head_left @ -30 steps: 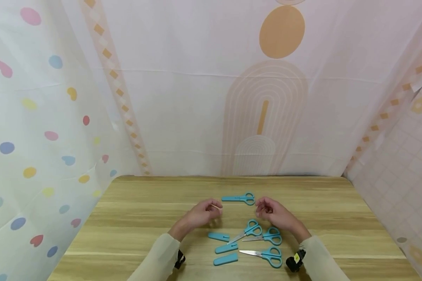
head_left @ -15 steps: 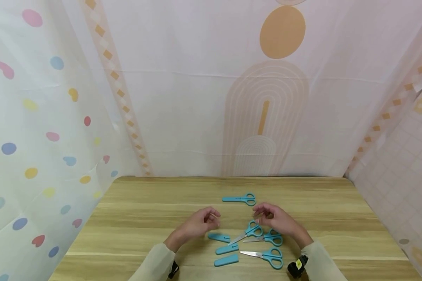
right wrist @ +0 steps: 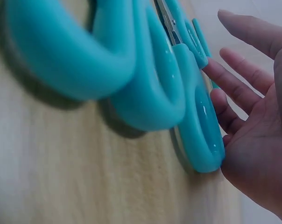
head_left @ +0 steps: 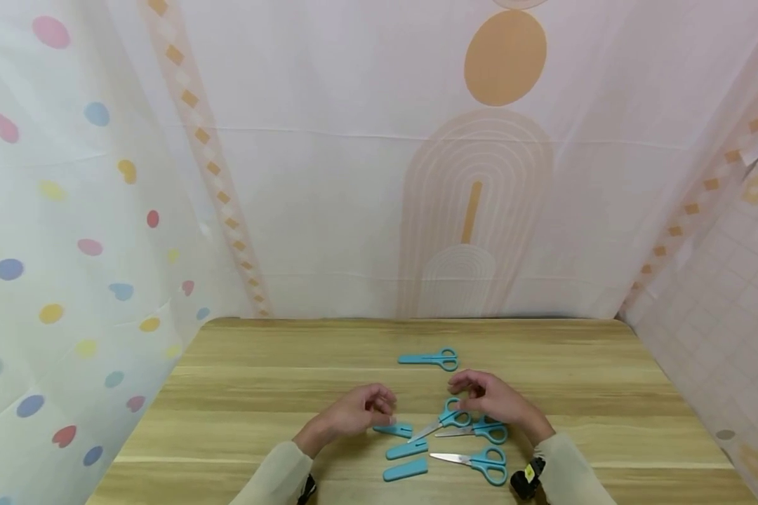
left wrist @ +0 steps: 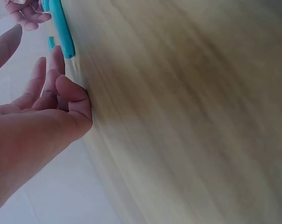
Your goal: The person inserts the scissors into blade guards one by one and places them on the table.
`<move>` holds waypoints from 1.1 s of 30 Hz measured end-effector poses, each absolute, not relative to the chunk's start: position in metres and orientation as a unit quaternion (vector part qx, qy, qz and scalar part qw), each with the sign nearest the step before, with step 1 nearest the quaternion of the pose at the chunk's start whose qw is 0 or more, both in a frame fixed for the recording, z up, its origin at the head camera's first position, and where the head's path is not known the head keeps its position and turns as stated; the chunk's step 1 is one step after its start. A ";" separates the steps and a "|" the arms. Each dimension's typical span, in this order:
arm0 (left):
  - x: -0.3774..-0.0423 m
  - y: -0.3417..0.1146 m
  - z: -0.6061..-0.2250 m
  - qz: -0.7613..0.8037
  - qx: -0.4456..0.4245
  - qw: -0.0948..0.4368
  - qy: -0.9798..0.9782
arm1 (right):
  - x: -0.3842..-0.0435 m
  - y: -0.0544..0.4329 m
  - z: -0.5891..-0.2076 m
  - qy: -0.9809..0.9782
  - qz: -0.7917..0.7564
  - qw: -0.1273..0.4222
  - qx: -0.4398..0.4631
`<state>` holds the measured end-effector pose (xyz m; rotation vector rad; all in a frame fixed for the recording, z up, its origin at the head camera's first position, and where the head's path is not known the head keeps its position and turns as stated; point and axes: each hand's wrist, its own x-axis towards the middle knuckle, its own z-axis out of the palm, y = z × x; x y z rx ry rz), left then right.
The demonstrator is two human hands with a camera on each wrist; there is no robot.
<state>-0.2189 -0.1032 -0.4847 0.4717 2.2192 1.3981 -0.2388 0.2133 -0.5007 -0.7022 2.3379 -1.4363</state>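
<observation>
Fingers (right wrist: 234, 87) spread loosely on left hand (head_left: 354, 410) and right hand (head_left: 494, 400), empty. Likely at pickup; scissors (head_left: 443, 420) and cover (head_left: 401, 430) need pinching.

Head view: high above the table (head_left: 259, 386), farthest off, facing forward and down, drape (head_left: 328, 210) behind the table included. Left wrist view: low over the table, tipped sideways, looking along the left hand (left wrist: 52, 116). Right wrist view: likewise (scissors handles (right wrist: 61, 60) very near), along the right hand (right wrist: 257, 121). Head and right wrist share those handles.
</observation>
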 end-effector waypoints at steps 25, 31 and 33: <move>-0.220 -0.111 -0.488 0.435 0.220 0.260 0.834 | -0.233 0.212 -0.503 0.849 -0.445 0.168 -0.229; -0.216 -0.111 -0.487 0.429 0.224 0.251 0.838 | -0.230 0.212 -0.503 0.853 -0.436 0.172 -0.231; -0.214 -0.111 -0.487 0.425 0.226 0.246 0.842 | -0.229 0.213 -0.503 0.855 -0.433 0.174 -0.228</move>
